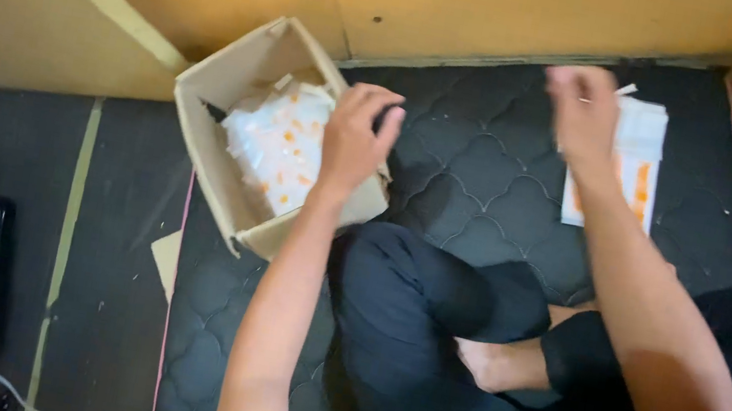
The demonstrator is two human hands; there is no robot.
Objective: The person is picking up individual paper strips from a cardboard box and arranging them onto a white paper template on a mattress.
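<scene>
Head view, left hand: the left hand (pixel 355 139) was held over the near right corner of the open cardboard box (pixel 231 183), fingers curled downward; whether anything was gripped could not be told.
Head view, right hand: the right hand (pixel 584 113) was blurred above the stack of white packets (pixel 642 143); a thin white strip was seen at its fingertips, but a firm grip could not be confirmed.
Things in hand: white packets with orange marks (pixel 277 146) were heaped inside the box, and a flat stack of the same kind was laid on the dark quilted mattress (pixel 479 180), well to the right of the box.
Step judged: packets appeared to be in transfer between box and stack, one hand at each end.
Next move judged: a clean pinch on a single packet would be called for, and a square laying-down on the stack.
Edges: the box was tilted, its flaps raised around the left hand; the wooden wall (pixel 479 2) was close behind both box and stack.
Open room: bare mattress was left between box and stack; crossed legs in dark trousers (pixel 408 312) bounded the near side.
</scene>
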